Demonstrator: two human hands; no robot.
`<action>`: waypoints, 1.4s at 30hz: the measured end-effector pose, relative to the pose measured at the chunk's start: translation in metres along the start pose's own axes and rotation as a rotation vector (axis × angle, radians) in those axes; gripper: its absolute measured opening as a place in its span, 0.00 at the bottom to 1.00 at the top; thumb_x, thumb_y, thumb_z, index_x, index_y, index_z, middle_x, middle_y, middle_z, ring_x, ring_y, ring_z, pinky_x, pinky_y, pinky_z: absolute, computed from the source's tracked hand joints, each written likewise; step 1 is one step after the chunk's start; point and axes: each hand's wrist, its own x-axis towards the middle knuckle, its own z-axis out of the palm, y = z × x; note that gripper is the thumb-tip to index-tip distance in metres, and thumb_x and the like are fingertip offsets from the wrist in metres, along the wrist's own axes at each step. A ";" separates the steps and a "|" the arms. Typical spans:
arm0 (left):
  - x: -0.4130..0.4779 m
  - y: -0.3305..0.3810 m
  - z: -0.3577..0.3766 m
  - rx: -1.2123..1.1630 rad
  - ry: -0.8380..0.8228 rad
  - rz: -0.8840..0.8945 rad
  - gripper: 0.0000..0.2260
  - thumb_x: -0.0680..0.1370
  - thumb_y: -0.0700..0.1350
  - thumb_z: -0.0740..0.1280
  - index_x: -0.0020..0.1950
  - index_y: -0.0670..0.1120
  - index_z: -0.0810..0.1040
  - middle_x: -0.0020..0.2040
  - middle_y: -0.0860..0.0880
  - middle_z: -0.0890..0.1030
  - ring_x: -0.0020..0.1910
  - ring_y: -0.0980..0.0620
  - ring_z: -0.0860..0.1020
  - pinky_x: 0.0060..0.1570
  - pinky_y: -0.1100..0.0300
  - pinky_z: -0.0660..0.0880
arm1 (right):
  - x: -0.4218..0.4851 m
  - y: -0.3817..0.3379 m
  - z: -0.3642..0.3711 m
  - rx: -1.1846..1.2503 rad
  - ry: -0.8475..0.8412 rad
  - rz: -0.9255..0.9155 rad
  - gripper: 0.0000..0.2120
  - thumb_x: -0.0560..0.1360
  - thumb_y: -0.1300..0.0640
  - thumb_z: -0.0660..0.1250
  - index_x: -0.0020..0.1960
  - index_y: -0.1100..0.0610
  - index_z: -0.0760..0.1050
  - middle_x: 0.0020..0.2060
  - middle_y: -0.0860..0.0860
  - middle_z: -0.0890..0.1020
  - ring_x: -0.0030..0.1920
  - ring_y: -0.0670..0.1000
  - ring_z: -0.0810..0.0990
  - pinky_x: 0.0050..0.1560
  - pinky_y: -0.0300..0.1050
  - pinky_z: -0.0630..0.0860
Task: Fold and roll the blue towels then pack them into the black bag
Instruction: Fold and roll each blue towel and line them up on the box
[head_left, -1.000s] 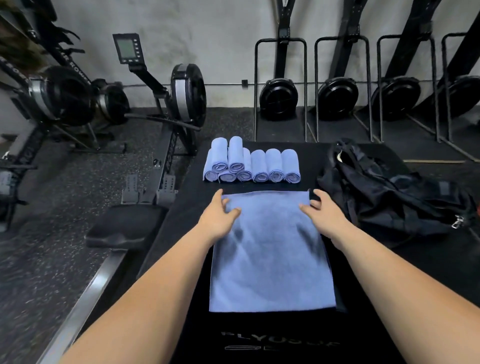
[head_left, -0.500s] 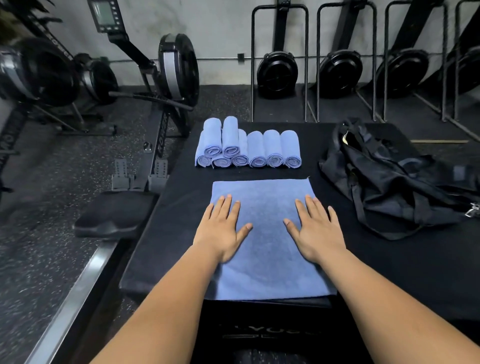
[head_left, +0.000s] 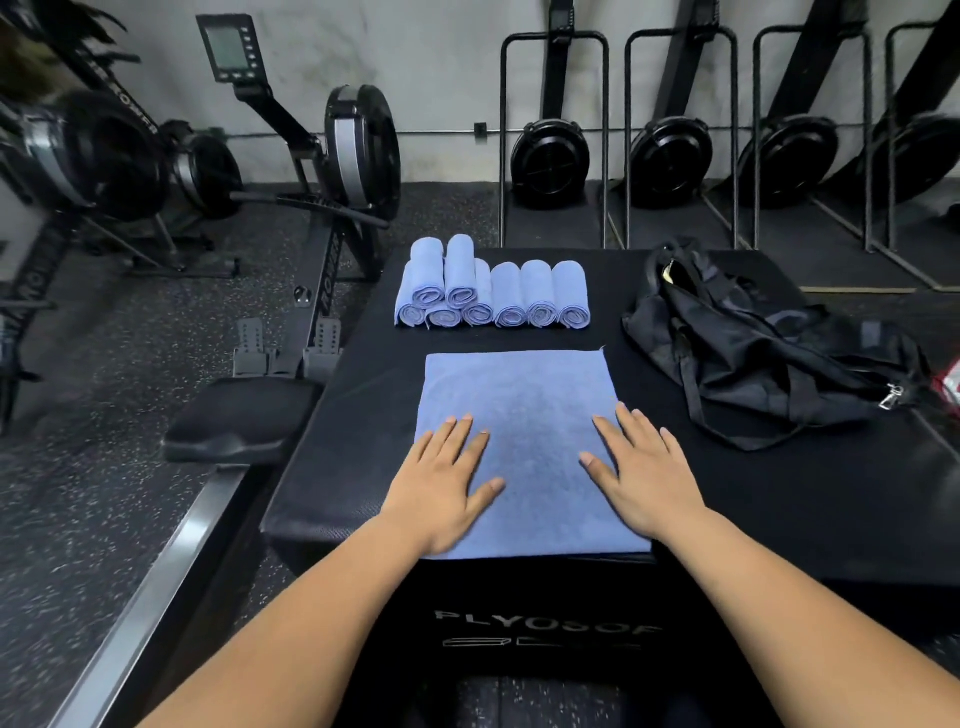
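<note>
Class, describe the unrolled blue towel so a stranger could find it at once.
Find the black padded box with the black bag on its right. On its near half lies one blue towel, left hand and right hand flat on it. Unlike the rolled towels behind it, it is spread open.

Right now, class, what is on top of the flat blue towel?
The left hand and right hand lie open on the flat towel. The towel parts under the palms are hidden.

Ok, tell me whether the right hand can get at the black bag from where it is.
Probably yes. The right hand lies flat on the spread towel; the black bag sits to its right on the same black box, with nothing between them.
</note>
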 end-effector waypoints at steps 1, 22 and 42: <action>-0.004 -0.004 -0.001 0.024 0.005 -0.011 0.39 0.80 0.71 0.38 0.87 0.53 0.49 0.87 0.49 0.45 0.85 0.50 0.41 0.83 0.50 0.41 | -0.003 0.008 0.000 0.036 0.023 0.010 0.35 0.82 0.30 0.45 0.84 0.44 0.54 0.85 0.48 0.49 0.84 0.50 0.45 0.83 0.55 0.47; -0.022 0.039 0.007 0.044 -0.031 0.006 0.34 0.83 0.70 0.41 0.86 0.58 0.40 0.86 0.51 0.36 0.83 0.52 0.32 0.83 0.49 0.37 | -0.092 0.036 -0.001 0.567 0.278 0.008 0.17 0.72 0.47 0.78 0.60 0.39 0.83 0.70 0.40 0.73 0.73 0.47 0.62 0.74 0.48 0.65; -0.023 0.036 0.011 0.044 0.006 0.012 0.35 0.82 0.72 0.39 0.86 0.59 0.42 0.86 0.51 0.39 0.84 0.52 0.35 0.83 0.49 0.38 | -0.096 0.032 0.009 0.491 0.388 0.010 0.11 0.81 0.49 0.67 0.45 0.54 0.83 0.61 0.42 0.74 0.67 0.48 0.63 0.61 0.48 0.70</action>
